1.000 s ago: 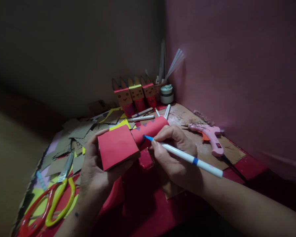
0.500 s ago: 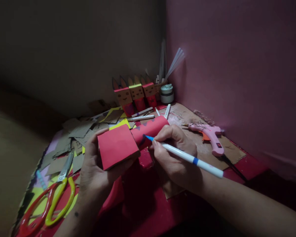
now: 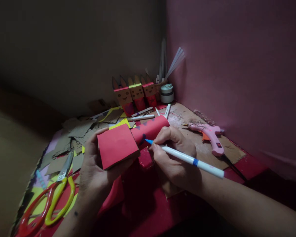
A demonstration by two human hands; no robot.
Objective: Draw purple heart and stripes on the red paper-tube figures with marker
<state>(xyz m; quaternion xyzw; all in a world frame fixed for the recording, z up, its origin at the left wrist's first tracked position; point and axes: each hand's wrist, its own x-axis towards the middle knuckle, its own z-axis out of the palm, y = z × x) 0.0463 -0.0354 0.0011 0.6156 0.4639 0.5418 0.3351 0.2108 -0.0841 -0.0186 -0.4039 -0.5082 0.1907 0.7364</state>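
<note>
My left hand (image 3: pixel 93 168) is wrapped round a paper figure with a square red head (image 3: pixel 118 144). Its red paper tube body (image 3: pixel 153 127) points away to the right and carries dark blue drawn marks. Pinched in my right hand (image 3: pixel 175 153) is a white marker (image 3: pixel 182 155) with a blue band. The marker's blue tip is at the lower side of the tube, beside a dark patch; whether it touches the paper I cannot tell. The left fingers behind the head are partly hidden.
Red-and-yellow scissors (image 3: pixel 58 197) lie at the left beside cardboard scraps (image 3: pixel 81 128). Three box-headed paper figures (image 3: pixel 136 92) stand at the back near a pale green lidded jar (image 3: pixel 167 93). A pink glue gun (image 3: pixel 212 135) lies on the right. Loose markers (image 3: pixel 141 117) lie behind the tube.
My right hand and the marker tip have shifted slightly down along the tube's side. The dark patch by the tip shows more plainly. My left hand keeps its hold, almost still.
</note>
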